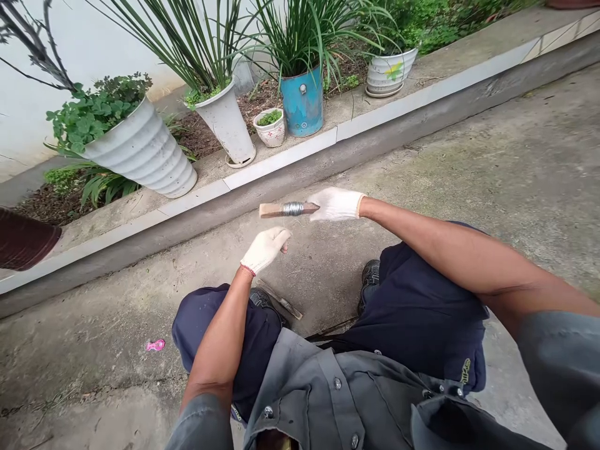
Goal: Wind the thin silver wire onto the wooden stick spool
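My right hand (335, 204), in a white knit glove, grips one end of a short wooden stick (269, 210). Silvery wire (293, 209) is wound in a thick coil round the stick's middle. Lower and to the left, my left hand (266, 249) wears a similar glove, its fingers pinched together just below the coil. A thin strand seems to run from the coil down to those fingers, though it is too fine to follow fully. Both hands are in the air above the concrete ground in front of my knees.
A second piece of wood (284, 301) lies on the ground between my shoes. A small pink object (155, 345) is at the left. Ahead runs a low tiled ledge (281, 155) bearing potted plants, among them a blue pot (303, 103) and a ribbed white pot (145, 153).
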Available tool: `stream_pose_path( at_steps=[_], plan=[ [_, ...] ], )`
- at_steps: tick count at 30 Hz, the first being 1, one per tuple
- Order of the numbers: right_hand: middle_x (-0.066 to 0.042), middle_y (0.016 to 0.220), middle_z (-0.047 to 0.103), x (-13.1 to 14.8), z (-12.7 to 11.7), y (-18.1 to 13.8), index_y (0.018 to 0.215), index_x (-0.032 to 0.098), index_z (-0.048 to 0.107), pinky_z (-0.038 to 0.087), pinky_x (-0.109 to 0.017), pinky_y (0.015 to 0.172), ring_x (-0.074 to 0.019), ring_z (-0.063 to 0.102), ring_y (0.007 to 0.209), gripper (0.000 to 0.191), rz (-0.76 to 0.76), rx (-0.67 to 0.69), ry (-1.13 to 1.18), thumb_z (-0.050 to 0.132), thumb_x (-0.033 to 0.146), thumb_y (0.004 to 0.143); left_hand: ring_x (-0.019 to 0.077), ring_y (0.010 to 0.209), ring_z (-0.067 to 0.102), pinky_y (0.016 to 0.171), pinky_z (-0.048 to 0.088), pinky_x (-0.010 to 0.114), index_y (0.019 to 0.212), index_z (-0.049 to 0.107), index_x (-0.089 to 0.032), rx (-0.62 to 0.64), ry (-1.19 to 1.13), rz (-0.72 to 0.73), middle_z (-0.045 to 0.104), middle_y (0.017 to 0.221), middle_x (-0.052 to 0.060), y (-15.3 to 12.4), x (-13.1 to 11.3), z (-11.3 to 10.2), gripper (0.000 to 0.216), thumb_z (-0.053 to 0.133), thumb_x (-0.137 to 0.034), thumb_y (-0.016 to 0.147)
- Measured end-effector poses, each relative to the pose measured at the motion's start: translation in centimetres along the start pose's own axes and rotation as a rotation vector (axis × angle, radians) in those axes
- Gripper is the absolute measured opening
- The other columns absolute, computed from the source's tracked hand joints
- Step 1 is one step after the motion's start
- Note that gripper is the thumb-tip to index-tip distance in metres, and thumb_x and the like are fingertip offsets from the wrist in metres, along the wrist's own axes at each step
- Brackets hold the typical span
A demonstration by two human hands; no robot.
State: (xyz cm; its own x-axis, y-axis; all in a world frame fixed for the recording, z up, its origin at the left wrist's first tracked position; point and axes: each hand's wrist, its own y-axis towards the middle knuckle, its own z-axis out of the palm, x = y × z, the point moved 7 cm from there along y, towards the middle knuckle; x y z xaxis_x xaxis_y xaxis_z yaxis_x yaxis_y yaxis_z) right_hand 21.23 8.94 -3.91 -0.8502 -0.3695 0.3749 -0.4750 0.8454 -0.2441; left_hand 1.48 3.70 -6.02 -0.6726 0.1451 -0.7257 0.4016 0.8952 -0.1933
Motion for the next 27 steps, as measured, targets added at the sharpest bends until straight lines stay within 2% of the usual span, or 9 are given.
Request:
stream_pose_path(
  at_steps=[3,6,9,12,15,17,19,23,27],
  plan=[
    [-0.011,0.097,0.074,-1.3,-0.7,0.8,0.114,0.020,0.072,0.040,-0.029,0.070,-0.0221,0.066,0.084,0.032,0.139,-0.101,-0.107,0.059,0.040,0.092,0.0168,0.073,0.066,0.078,0.047,0.026,0.075,0.062,-0.021,0.079,0.046,0.021,0.069,0.072,-0.001,-0.4,-0.4,1.2,0.038,0.043,-0.041,0.102],
    [-0.016,0.101,0.076,-2.2,-0.1,1.3,0.116,0.018,0.074,0.046,-0.034,0.080,-0.0282,0.070,0.093,0.030,0.240,-0.105,-0.202,0.063,0.026,0.089,0.0172,0.074,0.064,0.074,0.045,0.026,0.081,0.065,-0.021,0.123,0.116,0.048,0.068,0.071,-0.002,-0.7,-0.6,1.7,0.034,0.045,-0.040,0.102],
    [-0.020,0.103,0.075,-1.8,0.7,1.3,0.117,0.014,0.075,0.048,-0.042,0.085,-0.0336,0.072,0.098,0.033,0.239,-0.108,-0.295,0.062,0.013,0.086,0.0173,0.071,0.063,0.070,0.043,0.027,0.087,0.067,-0.021,0.149,0.154,0.084,0.066,0.069,-0.003,-0.8,-0.8,1.8,0.033,0.044,-0.040,0.102],
    [-0.023,0.102,0.075,-0.6,1.4,1.3,0.110,0.010,0.076,0.048,-0.045,0.086,-0.0350,0.071,0.100,0.029,0.189,-0.094,-0.366,0.055,0.009,0.090,0.0178,0.069,0.061,0.068,0.041,0.027,0.085,0.068,-0.022,0.112,0.186,0.070,0.065,0.068,-0.002,-0.7,-0.6,1.1,0.036,0.044,-0.041,0.102],
    [-0.023,0.099,0.074,0.3,2.3,1.4,0.102,0.007,0.076,0.046,-0.044,0.091,-0.0333,0.069,0.103,0.021,0.096,0.006,-0.431,0.060,0.013,0.090,0.0184,0.069,0.060,0.068,0.040,0.027,0.084,0.070,-0.022,0.022,0.257,0.049,0.065,0.069,-0.001,-0.5,-0.1,0.0,0.036,0.045,-0.040,0.102],
    [-0.019,0.098,0.074,0.5,3.0,1.2,0.102,0.011,0.076,0.045,-0.040,0.090,-0.0299,0.068,0.100,0.020,0.003,0.103,-0.465,0.065,0.015,0.085,0.0187,0.070,0.059,0.070,0.041,0.027,0.083,0.070,-0.021,-0.029,0.293,0.055,0.065,0.069,0.001,-0.3,0.1,-0.7,0.035,0.047,-0.038,0.102],
    [-0.012,0.092,0.073,0.5,3.6,0.6,0.102,0.017,0.076,0.044,-0.035,0.083,-0.0249,0.067,0.090,0.023,-0.080,0.210,-0.447,0.066,0.015,0.080,0.0184,0.070,0.059,0.072,0.041,0.027,0.082,0.071,-0.020,-0.061,0.285,0.064,0.066,0.068,0.001,-0.2,0.3,-1.2,0.034,0.049,-0.037,0.101],
    [-0.001,0.077,0.068,0.6,3.6,-1.0,0.094,0.021,0.073,0.036,-0.028,0.068,-0.0157,0.056,0.068,0.016,-0.200,0.295,-0.197,0.063,0.024,0.081,0.0173,0.073,0.061,0.075,0.043,0.026,0.079,0.070,-0.020,-0.092,0.177,0.091,0.067,0.072,0.000,0.0,0.4,-1.8,0.035,0.050,-0.040,0.100],
    [0.003,0.074,0.065,0.8,2.3,-1.4,0.094,0.020,0.070,0.032,-0.026,0.063,-0.0120,0.052,0.065,0.022,-0.178,0.244,0.070,0.065,0.039,0.084,0.0179,0.074,0.064,0.076,0.049,0.026,0.079,0.068,-0.018,-0.011,0.014,0.089,0.068,0.071,0.002,0.3,0.0,-1.0,0.029,0.056,-0.040,0.094]
  ],
)
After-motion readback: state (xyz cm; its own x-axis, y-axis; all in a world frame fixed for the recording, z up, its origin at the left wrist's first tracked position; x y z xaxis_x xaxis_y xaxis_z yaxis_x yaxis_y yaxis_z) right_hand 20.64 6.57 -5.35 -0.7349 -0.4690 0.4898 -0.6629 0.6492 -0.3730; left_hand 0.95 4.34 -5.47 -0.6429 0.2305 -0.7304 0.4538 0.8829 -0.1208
